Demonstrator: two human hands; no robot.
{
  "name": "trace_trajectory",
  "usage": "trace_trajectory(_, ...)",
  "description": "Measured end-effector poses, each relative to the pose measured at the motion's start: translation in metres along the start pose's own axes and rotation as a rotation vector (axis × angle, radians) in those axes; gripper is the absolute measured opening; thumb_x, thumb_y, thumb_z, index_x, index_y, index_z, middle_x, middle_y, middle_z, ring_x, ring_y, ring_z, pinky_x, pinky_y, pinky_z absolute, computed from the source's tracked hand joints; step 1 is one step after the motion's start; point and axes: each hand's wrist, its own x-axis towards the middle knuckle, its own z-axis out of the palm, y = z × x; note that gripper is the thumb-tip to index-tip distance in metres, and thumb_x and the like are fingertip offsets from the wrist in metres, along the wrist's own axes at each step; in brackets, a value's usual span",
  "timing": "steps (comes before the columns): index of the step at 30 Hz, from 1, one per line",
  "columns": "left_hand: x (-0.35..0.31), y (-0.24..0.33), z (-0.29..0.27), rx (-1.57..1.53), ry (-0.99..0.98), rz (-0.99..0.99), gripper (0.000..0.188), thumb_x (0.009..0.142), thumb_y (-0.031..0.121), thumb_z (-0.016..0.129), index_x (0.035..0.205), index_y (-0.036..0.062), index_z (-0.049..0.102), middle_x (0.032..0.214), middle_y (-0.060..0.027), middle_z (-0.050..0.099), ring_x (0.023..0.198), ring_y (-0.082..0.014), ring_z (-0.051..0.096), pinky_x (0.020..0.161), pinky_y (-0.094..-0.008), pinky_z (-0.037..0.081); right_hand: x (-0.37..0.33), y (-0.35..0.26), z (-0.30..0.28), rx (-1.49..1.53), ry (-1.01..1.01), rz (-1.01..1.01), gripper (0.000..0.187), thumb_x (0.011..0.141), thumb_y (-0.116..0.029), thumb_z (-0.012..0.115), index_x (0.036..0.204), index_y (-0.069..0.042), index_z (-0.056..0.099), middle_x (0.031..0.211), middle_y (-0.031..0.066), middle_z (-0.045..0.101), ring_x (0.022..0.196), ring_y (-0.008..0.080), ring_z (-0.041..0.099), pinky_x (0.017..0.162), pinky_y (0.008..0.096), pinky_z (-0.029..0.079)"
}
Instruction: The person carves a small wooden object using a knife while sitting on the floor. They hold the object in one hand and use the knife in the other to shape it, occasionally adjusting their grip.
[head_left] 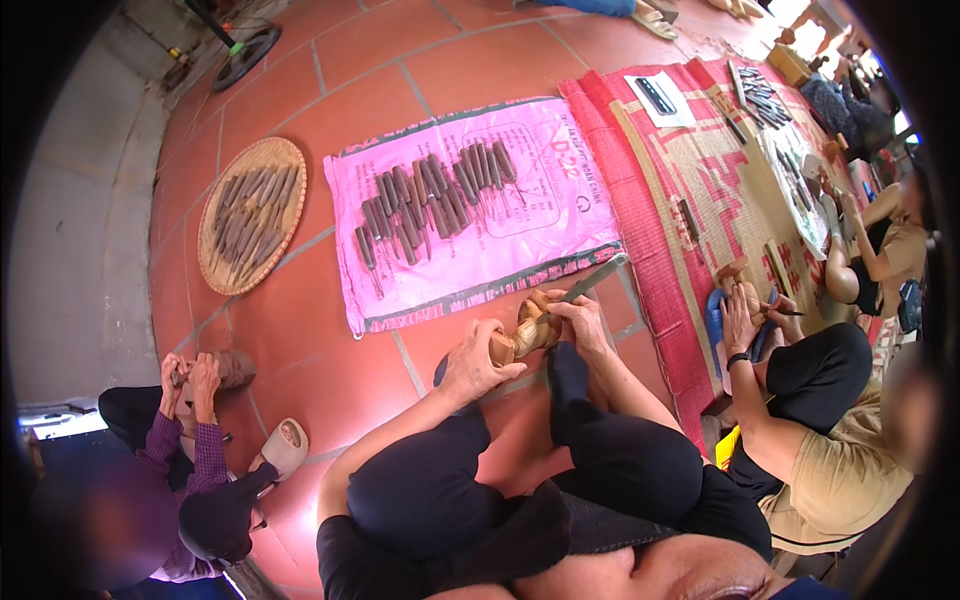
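Observation:
Between my knees, low over the floor, is a light brown wood carving with rounded, curved shapes. My left hand is wrapped round its left end, thumb and fingers closed on it. At its right side my right hand grips a long, slim grey-green carving tool, which slants up and away to the right. The tool's other end is hidden at the hand and the carving. Just beyond my hands lies a pink plastic sheet bearing rows of dark-handled tools.
A round woven tray with more such tools stands to the left. Red-and-tan mats cover the right side. A person on my right works a carving with a tool. On my left, another person's hands hold something beside a block.

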Motion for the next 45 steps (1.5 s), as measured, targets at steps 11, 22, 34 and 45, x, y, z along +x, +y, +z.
trace_trajectory(11,-0.001,0.003,-0.003,-0.006,-0.003,-0.007,0.073,0.068,0.040,0.082,0.121,0.0046,0.045,0.109,-0.0160,0.049,0.099,-0.0359,0.059,0.082,-0.0453,0.050,-0.007,-0.008,0.008,0.060,0.032,-0.005,0.038,0.076,-0.005,0.070,0.113,0.002,0.066,0.103,0.0078,0.068,0.090,0.0155,0.064,0.080,0.0281,0.050)
trace_trajectory(22,0.003,-0.001,0.002,-0.017,0.017,-0.029,0.072,0.069,0.038,0.082,0.120,0.0048,0.045,0.109,-0.0167,0.049,0.099,-0.0362,0.059,0.083,-0.0456,0.050,-0.004,-0.003,0.010,-0.043,0.026,-0.033,0.041,0.076,-0.008,0.071,0.115,0.002,0.065,0.102,0.0091,0.068,0.096,0.0179,0.062,0.088,0.0295,0.047)
trace_trajectory(34,0.002,0.000,0.000,-0.031,0.036,-0.060,0.071,0.069,0.038,0.082,0.120,0.0063,0.045,0.109,-0.0162,0.049,0.100,-0.0356,0.058,0.084,-0.0447,0.049,-0.006,0.002,0.016,-0.073,-0.027,-0.075,0.037,0.077,-0.004,0.069,0.114,0.001,0.066,0.102,0.0095,0.068,0.091,0.0170,0.064,0.084,0.0277,0.050)
trace_trajectory(45,0.002,0.001,-0.001,-0.042,0.023,-0.085,0.071,0.069,0.040,0.082,0.120,0.0065,0.046,0.110,-0.0150,0.049,0.101,-0.0342,0.058,0.085,-0.0444,0.049,-0.009,-0.002,0.023,-0.082,-0.034,-0.046,0.038,0.078,-0.008,0.069,0.115,0.001,0.066,0.101,0.0108,0.068,0.092,0.0179,0.064,0.085,0.0286,0.050)
